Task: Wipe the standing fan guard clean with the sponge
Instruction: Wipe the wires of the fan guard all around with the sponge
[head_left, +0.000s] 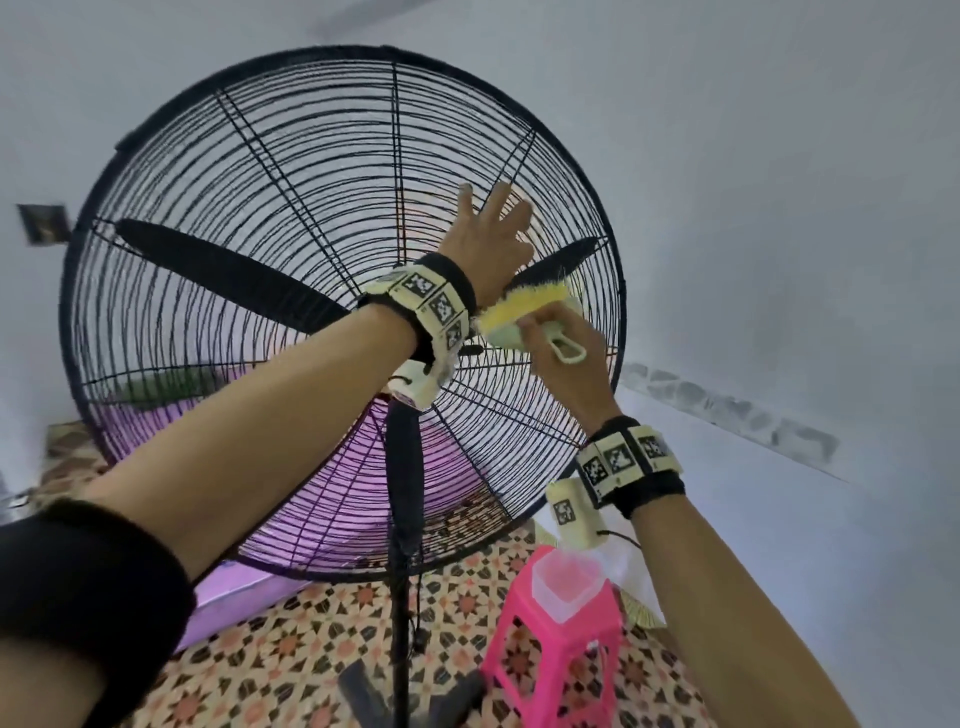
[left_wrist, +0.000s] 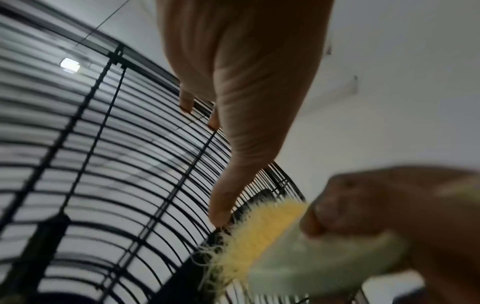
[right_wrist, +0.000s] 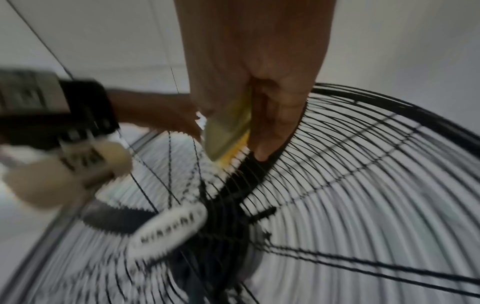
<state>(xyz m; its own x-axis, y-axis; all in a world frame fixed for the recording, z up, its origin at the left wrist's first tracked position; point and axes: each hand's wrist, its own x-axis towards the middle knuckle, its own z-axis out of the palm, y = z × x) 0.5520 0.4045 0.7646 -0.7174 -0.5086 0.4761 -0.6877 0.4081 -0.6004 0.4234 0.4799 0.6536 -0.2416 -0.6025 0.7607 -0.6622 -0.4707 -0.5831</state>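
The standing fan's black wire guard (head_left: 260, 208) fills the head view, with dark blades behind it. My left hand (head_left: 488, 228) lies against the guard's upper right, fingers spread and straight, fingertips (left_wrist: 187, 102) touching the wires (left_wrist: 103, 164). My right hand (head_left: 566, 358) grips the sponge (head_left: 519, 312), a yellow bristly scrubber with a pale green back and loop handle. Its bristles (left_wrist: 267, 232) press on the guard just right of the hub, under my left thumb. In the right wrist view the sponge (right_wrist: 228, 131) sits between thumb and fingers (right_wrist: 275, 115), its yellow edge on the wires (right_wrist: 363, 185).
The fan's black pole (head_left: 405, 519) drops to a patterned tile floor. A pink plastic stool (head_left: 561, 639) stands at the lower right with a clear container (head_left: 566, 582) on top. A purple surface (head_left: 234, 597) shows behind the guard's lower left. White walls surround the fan.
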